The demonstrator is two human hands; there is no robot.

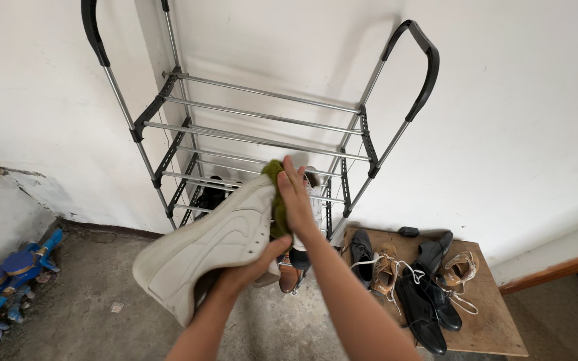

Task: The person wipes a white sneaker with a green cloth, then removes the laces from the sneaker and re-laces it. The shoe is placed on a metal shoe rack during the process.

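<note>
Both hands meet at a white sneaker (pixel 202 251) held in the air before a metal rack (pixel 262 127) — the left hand (pixel 249 271) grips it from beneath, the right hand (pixel 296 200) presses a green cloth (pixel 277 200) against its heel end. Dark and tan shoes (pixel 409 287) lie on a wooden board (pixel 496 327) to the right — a blue toy (pixel 15 267) lies on the floor to the left.

The left hand (pixel 252 267) grips a white sneaker (pixel 209 247) from beneath, while the right hand (pixel 296 197) presses a green cloth (pixel 277 200) against its heel. Behind stands a metal shoe rack (pixel 262 134); dark and tan shoes (pixel 409 287) lie on a wooden board (pixel 496 327)
</note>
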